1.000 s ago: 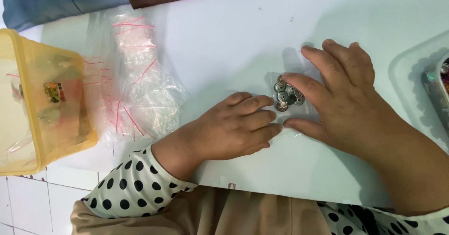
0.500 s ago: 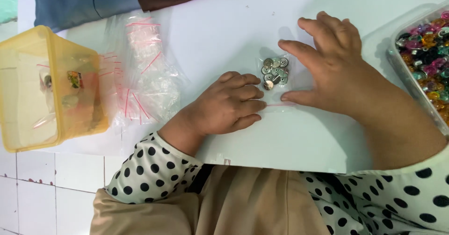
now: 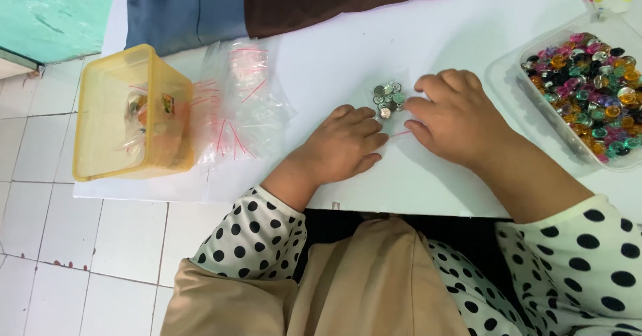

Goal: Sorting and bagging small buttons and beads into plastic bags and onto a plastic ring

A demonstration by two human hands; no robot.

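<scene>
white table point(image 3: 428, 35): bag of beads point(image 3: 388, 100) between fingertips point(image 3: 374, 117)

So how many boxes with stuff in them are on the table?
2. A yellow box stands at the left edge, and a clear tray of colourful beads sits at the right, partly cut off by the frame.

small bag of beads point(image 3: 388, 100) no longer under right hand point(image 3: 453, 119), bead tray point(image 3: 588, 92) now fully in view
</scene>
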